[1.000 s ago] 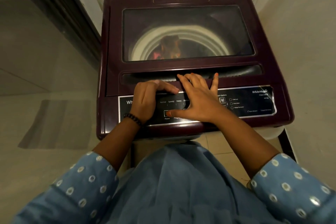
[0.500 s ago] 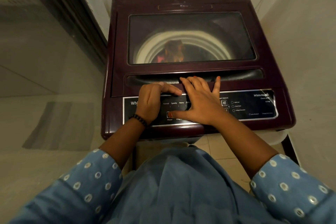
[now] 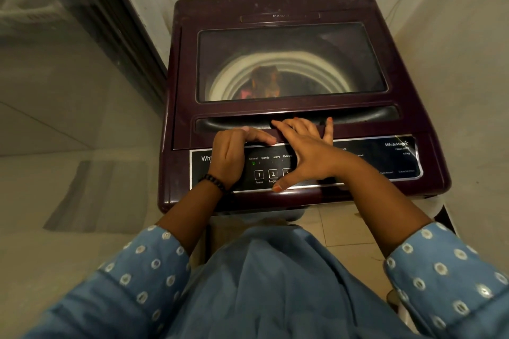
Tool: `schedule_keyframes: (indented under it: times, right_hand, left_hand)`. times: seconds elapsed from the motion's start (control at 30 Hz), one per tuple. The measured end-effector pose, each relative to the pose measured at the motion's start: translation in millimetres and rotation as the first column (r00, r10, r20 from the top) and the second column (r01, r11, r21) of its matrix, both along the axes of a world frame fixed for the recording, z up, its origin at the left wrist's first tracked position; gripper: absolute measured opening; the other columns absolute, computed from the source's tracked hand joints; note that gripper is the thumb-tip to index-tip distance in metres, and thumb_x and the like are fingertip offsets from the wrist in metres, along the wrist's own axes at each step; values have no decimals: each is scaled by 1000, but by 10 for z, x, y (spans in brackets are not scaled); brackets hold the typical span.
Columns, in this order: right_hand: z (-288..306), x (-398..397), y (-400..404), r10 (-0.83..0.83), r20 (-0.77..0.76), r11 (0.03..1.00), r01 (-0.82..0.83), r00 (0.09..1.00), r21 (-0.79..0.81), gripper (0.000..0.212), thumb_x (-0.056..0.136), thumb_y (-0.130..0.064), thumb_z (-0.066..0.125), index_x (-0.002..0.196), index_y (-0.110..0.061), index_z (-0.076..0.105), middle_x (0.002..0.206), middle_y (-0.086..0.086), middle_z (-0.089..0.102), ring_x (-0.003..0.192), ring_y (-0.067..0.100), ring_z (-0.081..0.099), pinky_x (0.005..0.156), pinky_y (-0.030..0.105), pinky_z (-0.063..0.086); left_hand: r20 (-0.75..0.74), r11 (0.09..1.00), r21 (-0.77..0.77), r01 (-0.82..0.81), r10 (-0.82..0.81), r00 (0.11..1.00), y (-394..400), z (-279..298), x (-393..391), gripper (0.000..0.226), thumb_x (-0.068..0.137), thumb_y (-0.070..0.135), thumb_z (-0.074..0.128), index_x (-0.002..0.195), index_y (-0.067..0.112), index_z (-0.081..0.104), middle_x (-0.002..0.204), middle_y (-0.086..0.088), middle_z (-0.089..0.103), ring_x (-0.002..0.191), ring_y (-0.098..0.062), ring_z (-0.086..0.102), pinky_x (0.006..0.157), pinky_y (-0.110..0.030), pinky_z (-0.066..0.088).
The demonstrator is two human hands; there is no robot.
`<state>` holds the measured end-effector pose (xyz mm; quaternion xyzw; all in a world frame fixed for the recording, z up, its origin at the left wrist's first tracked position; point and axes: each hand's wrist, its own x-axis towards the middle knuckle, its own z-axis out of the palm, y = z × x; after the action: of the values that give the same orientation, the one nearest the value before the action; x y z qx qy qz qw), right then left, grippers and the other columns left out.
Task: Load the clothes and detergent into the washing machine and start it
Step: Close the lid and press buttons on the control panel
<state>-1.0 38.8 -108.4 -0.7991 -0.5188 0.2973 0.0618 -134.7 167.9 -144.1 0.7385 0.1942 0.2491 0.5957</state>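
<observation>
Directly below the head camera stands a maroon top-loading washing machine [image 3: 303,96], pushed into a corner between pale walls, with its glass lid [image 3: 292,63] closed. Through the glass the white drum rim shows, and inside it lies a bundle of clothes [image 3: 264,82] in brown, orange and pink, blurred by reflection.

Both hands rest on the front of the machine and grasp nothing. The left hand [image 3: 230,155], with a dark beaded bracelet [image 3: 213,181] at its wrist, lies palm down over the left part of the black control panel [image 3: 385,158]; its fingers are loosely curled and their tips reach the ledge just behind the panel. The right hand [image 3: 305,154] lies just beside it with its fingers spread flat, their tips reaching the dark handle recess [image 3: 358,115] at the lid's front edge, while the thumb stretches back toward the panel's near edge, below the numbered buttons.

Between the two hands the panel shows buttons marked 1 [image 3: 259,174], labelled Power, and 2 [image 3: 273,173]; a third is partly covered by the right hand. A small green light [image 3: 253,162] glows under the word Normal. Pale blue sleeves with white ring patterns cover both forearms near the bottom of the view.
</observation>
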Motion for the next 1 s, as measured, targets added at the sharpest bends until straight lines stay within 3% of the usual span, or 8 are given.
schedule_keyframes:
  times: [0.13, 0.5, 0.67, 1.0]
  right_hand:
    - [23, -11, -6, 6, 19, 1000, -6, 1000, -11, 133, 55, -65, 80, 154, -29, -1, 159, -3, 5, 148, 19, -10, 104, 65, -26]
    - [31, -37, -21, -11, 19, 1000, 11, 1000, 1, 130, 56, -64, 80, 153, -31, 1, 159, -3, 6, 148, 18, -9, 104, 63, -27]
    - [40, -45, -18, -14, 26, 1000, 14, 1000, -8, 130, 56, -64, 80, 153, -31, 0, 159, -3, 5, 148, 19, -10, 105, 63, -27]
    - [54, -32, -4, -18, -9, 1000, 18, 1000, -20, 121, 65, -61, 77, 154, -31, 0, 159, -4, 4, 148, 18, -12, 105, 61, -28]
  left_hand:
    - [24, 1000, -10, 13, -13, 1000, 2, -7, 5, 54, 91, 23, 24, 81, 12, 76, 89, -7, 76, 93, -19, 71, 91, -36, 51]
    - [27, 1000, -9, 15, -15, 1000, 7, 1, -9, 56, 89, 30, 24, 83, 11, 76, 90, -4, 76, 93, -17, 70, 90, -33, 51]
    - [23, 1000, -7, 17, -17, 1000, 28, 8, -9, 54, 93, 15, 23, 88, 7, 76, 93, -10, 76, 97, -20, 70, 93, -42, 52]
    - [18, 999, -16, 39, -38, 999, 38, 20, -23, 56, 94, 10, 20, 91, 5, 76, 96, -10, 75, 98, -19, 70, 92, -38, 52]
